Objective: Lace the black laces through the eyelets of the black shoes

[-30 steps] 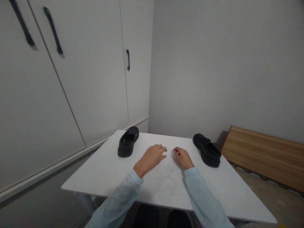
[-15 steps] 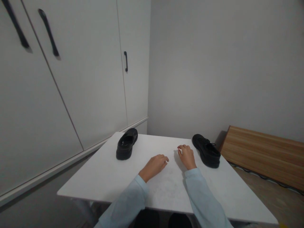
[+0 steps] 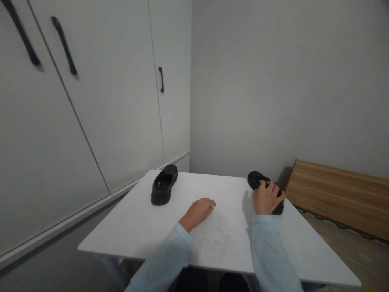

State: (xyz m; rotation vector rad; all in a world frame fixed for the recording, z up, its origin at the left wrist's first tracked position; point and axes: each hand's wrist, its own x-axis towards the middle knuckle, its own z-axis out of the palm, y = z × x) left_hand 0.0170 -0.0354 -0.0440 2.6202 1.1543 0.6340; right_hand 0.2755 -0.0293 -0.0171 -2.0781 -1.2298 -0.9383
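On the white table, my left hand rests near the middle, its fingers loosely bent and nothing in them. My right hand is over a black lace-up shoe at the table's right side. Its fingers are spread across the top of that shoe and cover the laces and much of the opening; whether they press on it I cannot tell. The toe points to the far edge, and part of the heel shows past my fingers. A second black shoe stands upright at the far left, apart from both hands.
White cabinet doors with black handles rise on the left. A grey wall stands behind the table. Beyond the right edge lies a wood-grain panel, with a dark cable along its base.
My right hand has moved right, from the table's middle to over the right shoe. My left hand and both shoes keep their places; the view has shifted slightly.
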